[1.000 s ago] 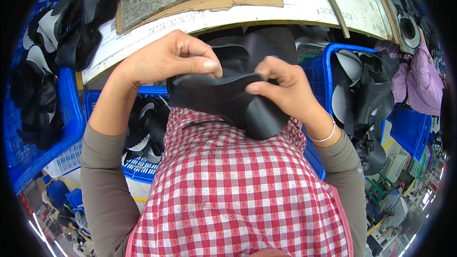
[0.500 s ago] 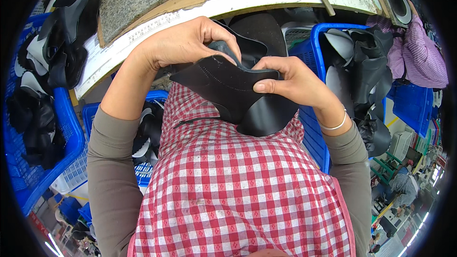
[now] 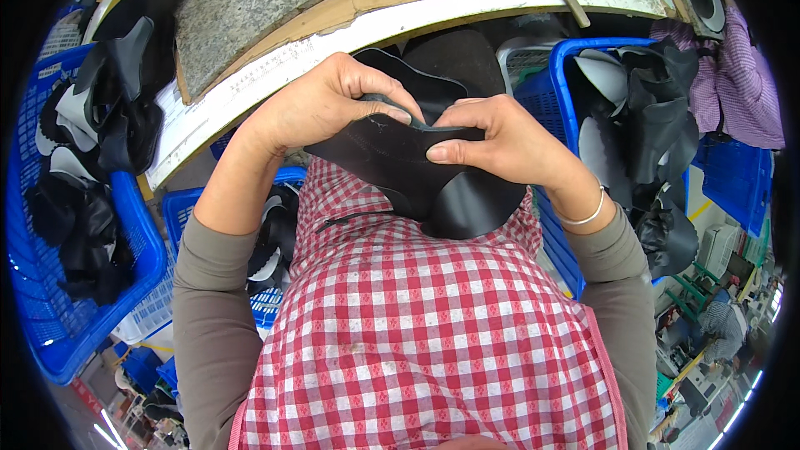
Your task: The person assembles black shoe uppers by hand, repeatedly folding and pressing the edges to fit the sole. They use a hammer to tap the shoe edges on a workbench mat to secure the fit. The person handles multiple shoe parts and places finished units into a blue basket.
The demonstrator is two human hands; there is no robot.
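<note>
A black leather shoe upper (image 3: 375,152) hangs between my two hands above my lap, its top edge toward me curved and lined in grey. My left hand (image 3: 337,104) pinches that edge, thumb on the near face and fingers over the far side. Close beside it, my right hand (image 3: 500,140) grips the same edge further right, thumb pressed flat on the leather. A smooth, shiny rounded part (image 3: 475,204) of the upper droops below my right hand. Parts of both hands' fingers are hidden behind the leather.
A worktable (image 3: 250,83) with a stone slab (image 3: 283,4) on a board lies ahead. Blue baskets of black and grey shoe pieces stand left (image 3: 142,242) and right (image 3: 560,75). A smaller blue basket (image 3: 175,210) sits by my left arm. Someone in a purple checked sleeve (image 3: 742,92) is at far right.
My left hand has come lower and closer to my right hand along the upper's edge. My right thumb has shifted slightly left. Both hands still hold the upper.
</note>
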